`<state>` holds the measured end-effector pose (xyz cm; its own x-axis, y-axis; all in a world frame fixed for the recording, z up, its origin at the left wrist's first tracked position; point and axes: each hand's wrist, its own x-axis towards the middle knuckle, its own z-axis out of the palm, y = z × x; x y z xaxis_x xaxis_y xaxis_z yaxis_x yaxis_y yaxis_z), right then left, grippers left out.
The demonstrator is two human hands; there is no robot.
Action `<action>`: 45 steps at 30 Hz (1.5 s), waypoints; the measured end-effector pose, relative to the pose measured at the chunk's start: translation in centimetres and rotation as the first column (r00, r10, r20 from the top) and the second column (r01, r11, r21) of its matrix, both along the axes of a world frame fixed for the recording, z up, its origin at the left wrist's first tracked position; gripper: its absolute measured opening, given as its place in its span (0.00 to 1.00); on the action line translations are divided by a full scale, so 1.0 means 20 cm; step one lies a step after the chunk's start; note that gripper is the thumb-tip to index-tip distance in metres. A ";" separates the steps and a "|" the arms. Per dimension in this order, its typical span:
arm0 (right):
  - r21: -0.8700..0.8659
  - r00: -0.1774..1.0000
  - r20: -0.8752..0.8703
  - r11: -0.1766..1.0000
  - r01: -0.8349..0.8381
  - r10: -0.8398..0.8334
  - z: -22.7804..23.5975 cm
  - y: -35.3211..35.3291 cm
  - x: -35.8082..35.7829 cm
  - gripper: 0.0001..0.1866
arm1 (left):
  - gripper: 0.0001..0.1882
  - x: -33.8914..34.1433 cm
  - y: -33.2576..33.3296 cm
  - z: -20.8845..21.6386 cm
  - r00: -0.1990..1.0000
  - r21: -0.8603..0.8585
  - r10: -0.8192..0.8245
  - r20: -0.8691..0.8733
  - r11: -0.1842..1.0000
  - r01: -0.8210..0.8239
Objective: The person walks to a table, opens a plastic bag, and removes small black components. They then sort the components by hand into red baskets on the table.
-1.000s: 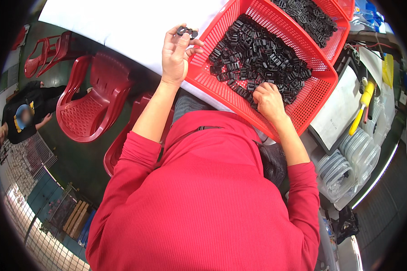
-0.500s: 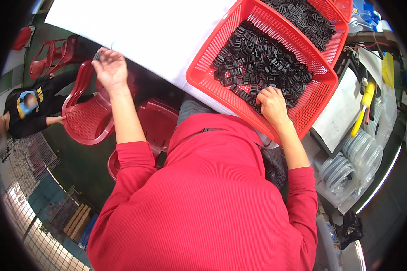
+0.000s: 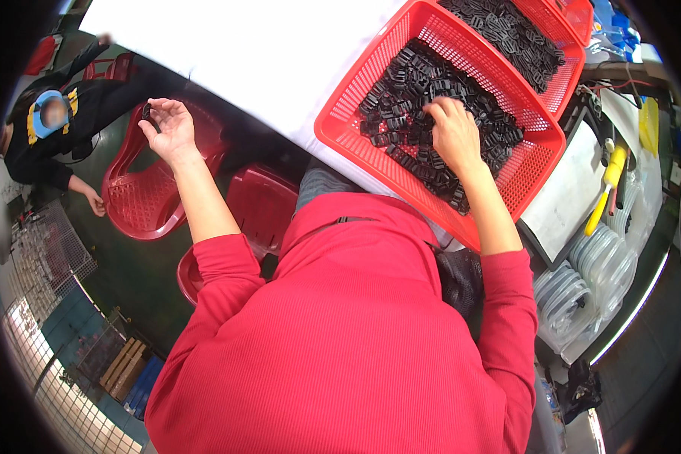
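My left hand (image 3: 172, 130) is raised past the table's left edge, above a dark red chair. Its thumb and fingers pinch a small black plastic buckle (image 3: 146, 111), mostly seen edge-on. My right hand (image 3: 457, 138) is over a red slotted plastic basket (image 3: 339, 125), its fingers slightly apart and bent down toward the pile. Nothing shows in that hand, though its fingertips partly blend with the pieces below. Many small black plastic buckles (image 3: 408, 83) lie heaped in this basket, with bits of red bottom showing between them.
Behind stands a second red basket (image 3: 575, 72) of flat black strap sliders (image 3: 499, 34). The white tabletop (image 3: 242, 68) stretches left. At right lie a clipboard with paper (image 3: 564, 189), a yellow-handled tool (image 3: 613, 174) and clear plastic coils (image 3: 583, 280). A red chair (image 3: 140, 204) and another person (image 3: 38, 159) are at left.
My right hand has moved from the basket's near edge farther over the pile, its fingers loosening. My left hand has dropped slightly nearer and left. The other person has shifted, their hand leaving the chair.
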<state>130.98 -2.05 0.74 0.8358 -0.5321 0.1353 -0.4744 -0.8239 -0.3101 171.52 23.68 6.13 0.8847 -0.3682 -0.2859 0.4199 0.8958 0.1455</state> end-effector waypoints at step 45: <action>0.228 0.983 -0.071 0.962 -0.151 0.172 0.02 0.14 -0.26 0.19 | 0.24 -0.10 -0.27 0.08 0.976 -0.064 -0.170 0.134 0.982 0.180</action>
